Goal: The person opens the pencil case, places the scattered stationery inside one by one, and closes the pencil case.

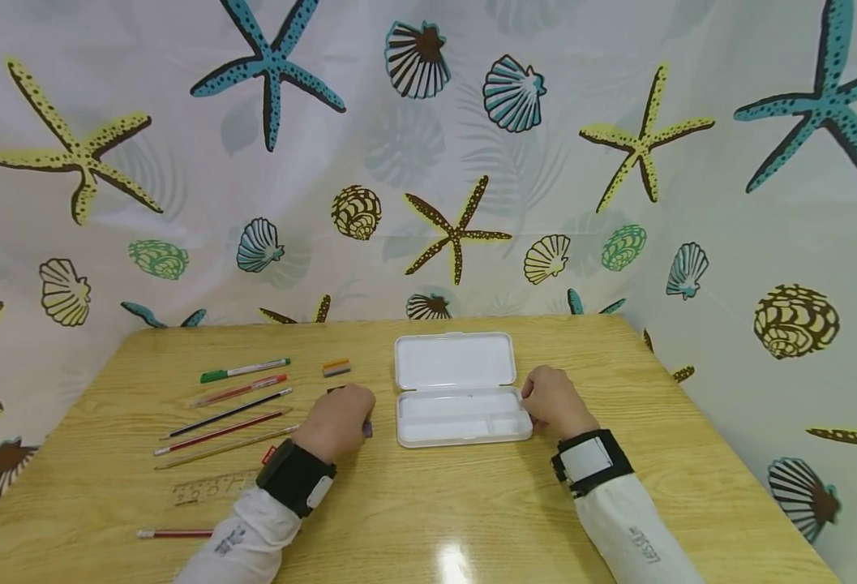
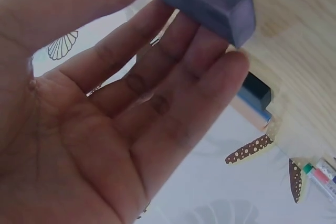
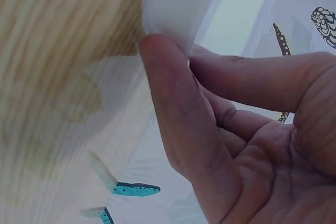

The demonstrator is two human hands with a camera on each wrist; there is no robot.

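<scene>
My left hand [image 1: 336,423] pinches a purple eraser [image 2: 210,1], a rectangular block, between thumb and fingers just above the table. In the head view most of this eraser is hidden behind the hand. At the right end of an open white pencil case [image 1: 464,438], my right hand [image 1: 555,401] pinches the case's edge. The case lies flat with its lid [image 1: 454,361] folded back, and its shallow tray shows low dividers. A dark block [image 2: 256,91] and an orange-and-grey eraser [image 1: 336,367] lie beyond the left hand.
Left of the hands lie a green-capped pen [image 1: 246,371], a red pen [image 1: 242,391], several pencils [image 1: 224,428] and a clear ruler [image 1: 209,488]. Another red pencil [image 1: 176,534] is partly covered by the left sleeve. A patterned curtain [image 1: 370,162] borders the wooden table [image 1: 413,519].
</scene>
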